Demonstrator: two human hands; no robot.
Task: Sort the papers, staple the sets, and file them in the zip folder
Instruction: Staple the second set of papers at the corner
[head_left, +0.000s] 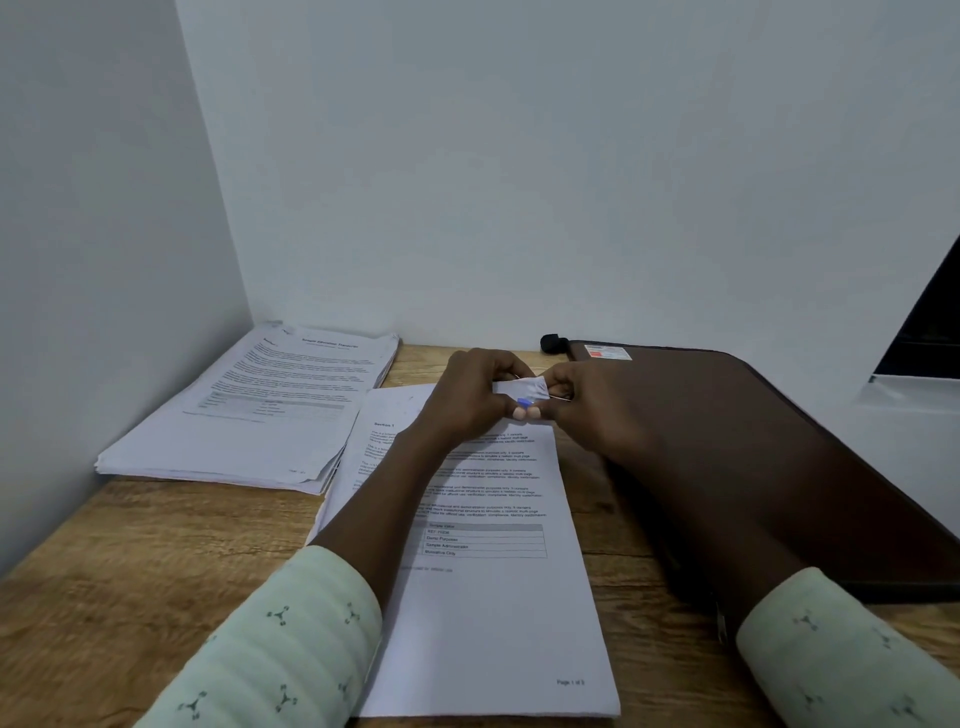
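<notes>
Both of our hands are meeting in the middle, and we are pinching one small white thing (521, 388) between them. Our left hand (467, 402) is curling its fingers round the left end, with the thumb pressing from below. Our right hand (589, 408) is pinching the right end with its fingertips. A blue bit (524, 402) is peeking out just under the white thing, but we cannot tell what it is.

Right under our grip, and running back toward us, the set of papers (493, 613) is lying flat on the wooden table (130, 561). Its top edge is sitting just below our fingers. Off to the left of our grip, the bigger pile of papers (260, 410) is lying against the wall. To the right of our grip, the dark brown zip folder (769, 457) is lying flat, and our right arm is reaching across it.
</notes>
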